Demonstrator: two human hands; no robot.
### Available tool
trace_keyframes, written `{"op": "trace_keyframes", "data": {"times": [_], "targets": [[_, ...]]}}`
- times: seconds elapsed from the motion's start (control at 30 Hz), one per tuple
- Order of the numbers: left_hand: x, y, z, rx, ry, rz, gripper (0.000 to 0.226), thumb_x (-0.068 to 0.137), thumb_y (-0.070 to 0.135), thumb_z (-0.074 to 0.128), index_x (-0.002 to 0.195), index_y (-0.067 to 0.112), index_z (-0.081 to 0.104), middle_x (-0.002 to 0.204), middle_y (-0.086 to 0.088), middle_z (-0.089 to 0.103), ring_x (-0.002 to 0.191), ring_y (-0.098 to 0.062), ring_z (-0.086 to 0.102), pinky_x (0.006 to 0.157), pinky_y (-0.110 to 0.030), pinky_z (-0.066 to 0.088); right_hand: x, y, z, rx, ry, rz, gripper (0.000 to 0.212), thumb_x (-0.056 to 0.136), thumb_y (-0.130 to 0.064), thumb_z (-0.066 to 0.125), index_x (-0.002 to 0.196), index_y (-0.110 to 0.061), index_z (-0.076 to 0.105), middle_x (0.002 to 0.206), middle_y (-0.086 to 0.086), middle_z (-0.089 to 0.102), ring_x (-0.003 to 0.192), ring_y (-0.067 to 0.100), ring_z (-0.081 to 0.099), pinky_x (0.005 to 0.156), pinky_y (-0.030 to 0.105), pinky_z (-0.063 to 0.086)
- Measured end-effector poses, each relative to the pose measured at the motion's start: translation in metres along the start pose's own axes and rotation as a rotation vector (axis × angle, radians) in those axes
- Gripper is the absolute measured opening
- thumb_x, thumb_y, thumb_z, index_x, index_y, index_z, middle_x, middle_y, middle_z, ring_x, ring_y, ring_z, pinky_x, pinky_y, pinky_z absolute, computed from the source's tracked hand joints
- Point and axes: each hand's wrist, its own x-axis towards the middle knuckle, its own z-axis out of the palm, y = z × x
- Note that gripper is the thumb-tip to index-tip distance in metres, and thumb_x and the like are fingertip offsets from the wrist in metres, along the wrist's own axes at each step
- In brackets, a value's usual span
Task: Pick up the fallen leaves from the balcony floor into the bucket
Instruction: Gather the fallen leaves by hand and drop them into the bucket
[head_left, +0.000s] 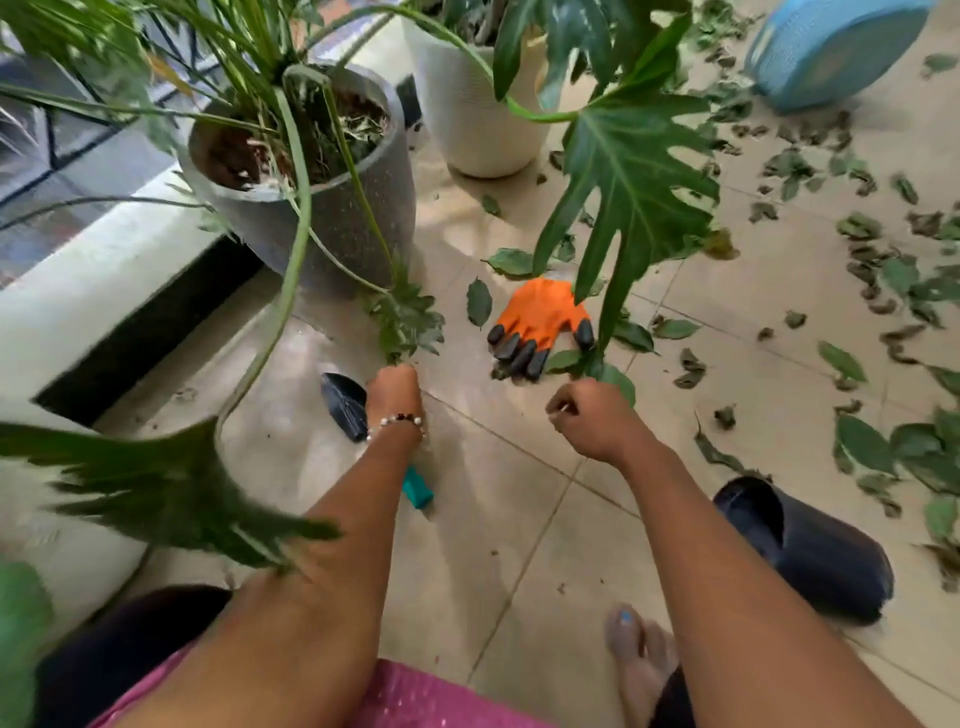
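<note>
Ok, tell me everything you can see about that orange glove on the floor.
The orange glove lies flat on the beige tiled floor, ahead of both hands, which are not touching it. It looks like knitted fabric, with black pointed claw-like tips on its fingers, which point toward the person. A big lobed leaf hanging from the potted plant covers part of its right edge. Fallen leaves lie around it, one touching its fingertips.

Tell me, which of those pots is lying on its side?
The dark pot by the person's right arm lies tipped over, its open mouth facing left. The grey pot and the white pot both stand upright holding plants.
</note>
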Motion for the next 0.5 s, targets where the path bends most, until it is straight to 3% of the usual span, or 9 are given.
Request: {"op": "trace_keyframes", "data": {"times": [0.1, 0.27, 0.4, 0.5], "targets": [[0.005, 0.004, -0.005, -0.116, 0.045, -0.073, 0.027, 0.100, 0.001, 0.040, 0.117, -0.003, 0.061, 0.120, -0.023, 0.059, 0.111, -0.037, 0.057, 0.095, -0.041, 0.046, -0.004, 0.006, 0.000, 0.019, 0.030, 0.011, 0.020, 0.094, -0.016, 0.053, 0.106, -0.012, 0.069, 0.114, 0.011, 0.066, 0.109, 0.028, 0.057, 0.092, 0.035, 0.047], [0.018, 0.003, -0.005, -0.028, 0.009, 0.050, 0.035, 0.100, 0.004, 0.041, 0.134, 0.001, 0.049, 0.140, -0.020, 0.041, 0.125, -0.035, 0.046, 0.110, -0.040, 0.036, -0.002, 0.015, 0.010, 0.004, 0.015, -0.007, 0.020, 0.093, -0.015, 0.055, 0.106, -0.012, 0.070, 0.109, 0.012, 0.068, 0.107, 0.029, 0.058, 0.093, 0.040, 0.049], [0.021, 0.008, -0.006, 0.078, 0.012, 0.088, 0.026, 0.101, 0.006, 0.041, 0.119, 0.003, 0.058, 0.124, -0.015, 0.059, 0.114, -0.028, 0.057, 0.098, -0.035, 0.047, 0.003, 0.017, 0.016, -0.030, -0.001, 0.004, 0.020, 0.093, -0.017, 0.056, 0.105, -0.014, 0.071, 0.111, 0.014, 0.065, 0.105, 0.027, 0.058, 0.091, 0.034, 0.049], [0.011, 0.009, -0.005, 0.112, -0.008, 0.111, 0.025, 0.100, 0.004, 0.042, 0.116, 0.002, 0.060, 0.119, -0.013, 0.062, 0.111, -0.026, 0.060, 0.094, -0.033, 0.047, 0.003, 0.006, 0.013, -0.050, -0.005, -0.026, 0.021, 0.094, -0.018, 0.055, 0.108, -0.013, 0.070, 0.112, 0.013, 0.065, 0.105, 0.027, 0.058, 0.088, 0.031, 0.046]]}}
